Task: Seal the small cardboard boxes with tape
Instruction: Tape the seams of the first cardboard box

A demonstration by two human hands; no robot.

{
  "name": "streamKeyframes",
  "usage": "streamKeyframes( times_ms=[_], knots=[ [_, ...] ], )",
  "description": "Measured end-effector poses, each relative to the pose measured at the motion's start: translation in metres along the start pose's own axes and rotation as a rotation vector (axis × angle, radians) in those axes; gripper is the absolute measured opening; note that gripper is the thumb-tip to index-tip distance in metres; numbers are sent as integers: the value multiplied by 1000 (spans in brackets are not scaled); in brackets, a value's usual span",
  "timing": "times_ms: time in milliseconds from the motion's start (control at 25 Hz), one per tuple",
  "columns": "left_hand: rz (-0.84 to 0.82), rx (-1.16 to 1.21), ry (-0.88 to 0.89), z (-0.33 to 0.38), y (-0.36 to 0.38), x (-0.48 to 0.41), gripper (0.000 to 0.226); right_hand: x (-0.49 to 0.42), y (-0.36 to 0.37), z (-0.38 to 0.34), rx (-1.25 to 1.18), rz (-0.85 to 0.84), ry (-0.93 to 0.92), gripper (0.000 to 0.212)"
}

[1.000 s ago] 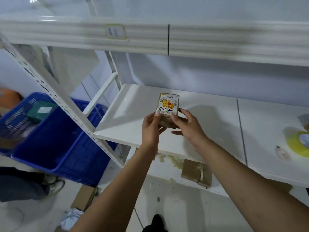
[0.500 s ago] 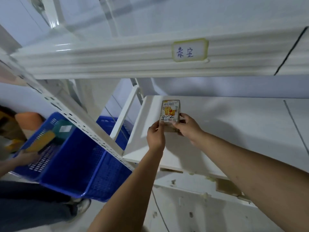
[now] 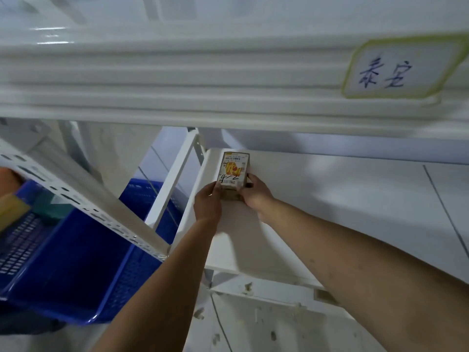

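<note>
1. Since half a second ago, both hands have carried the small cardboard box (image 3: 233, 171) deeper along the shelf board (image 3: 330, 204), towards its left rear corner. The view has swung so that the handwritten label (image 3: 397, 69) now sits far right.
2. The white rack is the biggest thing here. Its upper beam (image 3: 177, 80) hangs low over the board, so headroom above the box is tight. The board lies open to the right of the hands.
3. The blue crate (image 3: 76, 265) stands on the floor left of the rack, beyond the perforated brace (image 3: 83, 196). The board's left edge is just beside the box, so any drift left risks a fall towards the crate.
4. The left hand (image 3: 206, 203) grips the box's lower left side, fingers curled on it. The right hand (image 3: 255, 191) clasps its lower right side.
5. The box stands upright between them, printed sticker facing the camera. I cannot tell whether its base touches the board.
6. It looks light and fairly stiff, though its thin walls would likely dent under a hard squeeze. Holding opposite side faces seems safest, away from the glossy, probably slippery sticker.
7. No tape roll is in view.
</note>
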State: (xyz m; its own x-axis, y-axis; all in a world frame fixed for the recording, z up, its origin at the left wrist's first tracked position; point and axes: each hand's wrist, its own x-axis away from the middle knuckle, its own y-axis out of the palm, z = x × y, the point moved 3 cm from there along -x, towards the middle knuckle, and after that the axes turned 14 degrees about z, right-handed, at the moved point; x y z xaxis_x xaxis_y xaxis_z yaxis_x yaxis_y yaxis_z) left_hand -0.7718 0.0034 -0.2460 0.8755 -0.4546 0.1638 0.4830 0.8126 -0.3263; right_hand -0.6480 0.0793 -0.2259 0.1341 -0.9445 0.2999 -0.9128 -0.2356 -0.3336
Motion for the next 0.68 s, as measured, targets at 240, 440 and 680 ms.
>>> streamKeyframes(
  times_ms=[240, 440, 680],
  knots=[
    [-64, 3, 14, -7, 7, -4, 30, -7, 0, 3, -3, -13, 7, 46],
    [73, 45, -131, 9, 3, 23, 40, 2, -14, 13, 67, -17, 20, 94],
    [-288, 313, 194, 54, 37, 174, 22, 64, -143, 36, -228, 101, -126, 47]
  ],
)
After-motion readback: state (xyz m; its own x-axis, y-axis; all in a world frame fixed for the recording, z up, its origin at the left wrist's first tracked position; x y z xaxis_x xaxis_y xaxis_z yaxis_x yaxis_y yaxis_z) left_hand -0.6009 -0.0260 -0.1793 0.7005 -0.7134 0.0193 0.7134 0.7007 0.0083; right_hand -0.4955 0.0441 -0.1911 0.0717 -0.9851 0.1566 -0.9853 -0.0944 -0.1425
